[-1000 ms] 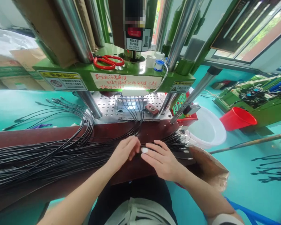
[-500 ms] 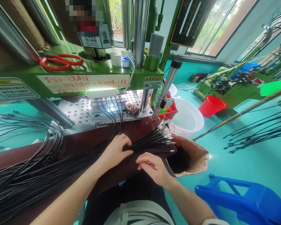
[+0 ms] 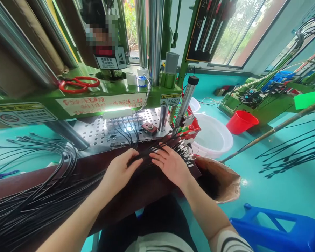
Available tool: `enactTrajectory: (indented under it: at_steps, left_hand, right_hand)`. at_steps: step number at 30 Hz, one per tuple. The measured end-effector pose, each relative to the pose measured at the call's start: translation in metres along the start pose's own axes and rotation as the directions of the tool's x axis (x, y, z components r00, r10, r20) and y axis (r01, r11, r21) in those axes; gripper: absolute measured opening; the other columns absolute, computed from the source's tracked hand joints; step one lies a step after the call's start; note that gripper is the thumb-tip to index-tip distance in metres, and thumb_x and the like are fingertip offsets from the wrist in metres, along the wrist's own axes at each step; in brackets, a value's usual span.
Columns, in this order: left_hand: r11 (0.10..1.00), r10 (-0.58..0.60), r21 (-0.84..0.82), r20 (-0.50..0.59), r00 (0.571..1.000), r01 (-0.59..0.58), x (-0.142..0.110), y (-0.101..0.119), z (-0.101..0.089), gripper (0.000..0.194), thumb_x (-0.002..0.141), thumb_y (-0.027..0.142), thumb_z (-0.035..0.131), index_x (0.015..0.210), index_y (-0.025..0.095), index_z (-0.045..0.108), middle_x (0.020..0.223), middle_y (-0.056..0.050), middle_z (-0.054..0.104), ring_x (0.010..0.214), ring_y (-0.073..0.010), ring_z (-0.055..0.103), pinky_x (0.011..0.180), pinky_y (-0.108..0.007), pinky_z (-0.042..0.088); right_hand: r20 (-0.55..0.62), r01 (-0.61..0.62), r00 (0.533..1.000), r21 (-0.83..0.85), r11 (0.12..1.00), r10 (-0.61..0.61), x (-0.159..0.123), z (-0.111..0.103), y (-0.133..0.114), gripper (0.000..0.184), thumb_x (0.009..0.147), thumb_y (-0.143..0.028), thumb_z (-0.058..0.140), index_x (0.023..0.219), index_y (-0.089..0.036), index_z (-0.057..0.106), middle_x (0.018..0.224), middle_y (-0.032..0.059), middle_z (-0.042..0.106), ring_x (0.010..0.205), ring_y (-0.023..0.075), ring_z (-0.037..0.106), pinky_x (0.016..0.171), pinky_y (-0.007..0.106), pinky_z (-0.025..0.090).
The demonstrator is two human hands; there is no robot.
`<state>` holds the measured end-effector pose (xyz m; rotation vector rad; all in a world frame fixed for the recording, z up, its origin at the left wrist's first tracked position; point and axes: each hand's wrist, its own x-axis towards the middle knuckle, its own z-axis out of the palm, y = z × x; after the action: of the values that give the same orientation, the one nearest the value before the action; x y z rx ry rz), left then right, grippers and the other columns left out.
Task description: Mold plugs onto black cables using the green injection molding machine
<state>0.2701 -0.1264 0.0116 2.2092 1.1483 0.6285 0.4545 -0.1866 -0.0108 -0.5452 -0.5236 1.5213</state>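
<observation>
A thick bundle of black cables (image 3: pixel 42 199) lies across the dark red-brown bench (image 3: pixel 136 189), its metal-tipped ends (image 3: pixel 187 157) fanned out at the right. My left hand (image 3: pixel 119 171) rests flat on the cables with its fingers stretched out. My right hand (image 3: pixel 170 162) lies spread on the cable ends, just right of the left hand. Several cables (image 3: pixel 126 127) run up into the perforated metal plate (image 3: pixel 94 131) of the green press (image 3: pixel 99 99) behind the hands.
Red scissors (image 3: pixel 78 84) and tape rolls (image 3: pixel 138 78) sit on the press top. A brown paper bag (image 3: pixel 220 178) hangs at the bench's right end. On the teal floor are a white basin (image 3: pixel 212 136), a red bucket (image 3: pixel 241 121), a blue stool (image 3: pixel 283 227), and more cables (image 3: pixel 294 150).
Both hands have opened and moved up onto the cable ends; half a second ago the left gripped the bundle and the right was curled below it. The view swung right earlier.
</observation>
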Motion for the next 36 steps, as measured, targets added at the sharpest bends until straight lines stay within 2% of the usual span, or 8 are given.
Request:
enactTrajectory:
  at_steps: [5,11,16,20,24,30,33,36]
  left_hand:
    - [0.947,0.167,0.274,0.021,0.986,-0.166,-0.011,-0.002,0.026,0.018,0.086,0.031,0.041,0.09,0.018,0.052,0.09,-0.007,0.059,0.083,-0.0205,0.055,0.074,-0.031,0.042]
    - [0.83,-0.072,0.556,0.188,0.98,-0.046,0.003,-0.015,0.047,0.02,0.086,0.03,0.042,0.089,0.016,0.057,0.085,-0.008,0.062,0.085,-0.0238,0.058,0.069,-0.032,0.044]
    - [0.863,-0.117,0.502,0.304,0.945,-0.054,0.01,-0.016,0.041,0.018,0.086,0.028,0.043,0.09,0.018,0.057,0.094,-0.007,0.062,0.088,-0.0222,0.059,0.068,-0.031,0.044]
    - [0.853,0.013,0.485,0.349,0.937,-0.192,0.007,-0.014,0.038,0.015,0.084,0.016,0.042,0.088,0.017,0.056,0.09,-0.005,0.061,0.086,-0.0204,0.058,0.065,-0.03,0.044]
    - [0.772,0.23,0.585,0.111,0.967,-0.25,0.002,-0.015,0.03,0.021,0.077,0.004,0.042,0.086,0.018,0.056,0.089,-0.006,0.06,0.084,-0.0212,0.055,0.062,-0.03,0.044]
    - [0.772,0.471,0.555,-0.173,0.865,-0.31,-0.006,-0.018,0.025,0.023,0.074,0.001,0.041,0.086,0.016,0.053,0.085,-0.007,0.06,0.076,-0.0193,0.055,0.065,-0.029,0.044]
    - [0.822,0.445,0.442,-0.102,0.89,-0.36,-0.017,-0.016,0.027,0.022,0.076,0.004,0.038,0.084,0.017,0.053,0.079,-0.006,0.059,0.07,-0.0174,0.056,0.062,-0.027,0.043]
    - [0.903,0.336,0.225,0.158,0.928,-0.365,-0.038,-0.011,0.024,0.019,0.08,0.011,0.037,0.077,0.02,0.053,0.073,-0.004,0.059,0.065,-0.0162,0.055,0.06,-0.026,0.041]
  right_hand:
    - [-0.099,0.142,0.983,-0.143,0.979,-0.157,0.012,0.001,-0.02,0.023,0.077,-0.032,0.06,0.098,-0.023,0.064,0.096,0.0027,0.067,0.094,0.0189,0.06,0.086,0.036,0.044]
    - [-0.108,0.174,0.968,-0.367,0.914,-0.228,0.011,-0.007,-0.02,0.022,0.079,-0.034,0.058,0.086,-0.017,0.069,0.077,0.0043,0.069,0.076,0.017,0.063,0.078,0.033,0.046]
    - [-0.138,0.151,0.966,-0.383,0.911,-0.219,0.008,-0.012,-0.02,0.02,0.078,-0.033,0.059,0.084,-0.017,0.069,0.077,0.0042,0.069,0.075,0.0164,0.063,0.075,0.031,0.046]
    - [-0.168,0.114,0.967,-0.387,0.915,-0.192,0.005,-0.017,-0.022,0.019,0.077,-0.033,0.06,0.083,-0.016,0.069,0.074,0.0045,0.069,0.073,0.0163,0.062,0.073,0.031,0.047]
    - [-0.215,0.09,0.96,-0.372,0.924,-0.18,-0.002,-0.025,-0.018,0.02,0.078,-0.033,0.059,0.081,-0.016,0.069,0.072,0.0038,0.067,0.073,0.0159,0.061,0.072,0.03,0.047]
    - [-0.176,0.036,0.981,-0.265,0.964,-0.086,-0.011,-0.025,-0.009,0.024,0.076,-0.038,0.061,0.083,-0.016,0.069,0.082,0.0053,0.066,0.073,0.0201,0.063,0.068,0.036,0.049]
    - [-0.113,0.074,0.989,-0.201,0.977,-0.099,-0.006,-0.021,-0.016,0.033,0.074,-0.038,0.063,0.103,-0.022,0.064,0.095,0.0055,0.066,0.09,0.0219,0.06,0.08,0.038,0.047]
    - [-0.11,0.129,0.981,-0.228,0.965,-0.157,0.0,-0.015,-0.024,0.024,0.078,-0.037,0.059,0.094,-0.022,0.066,0.098,0.0044,0.065,0.091,0.0187,0.059,0.086,0.036,0.044]
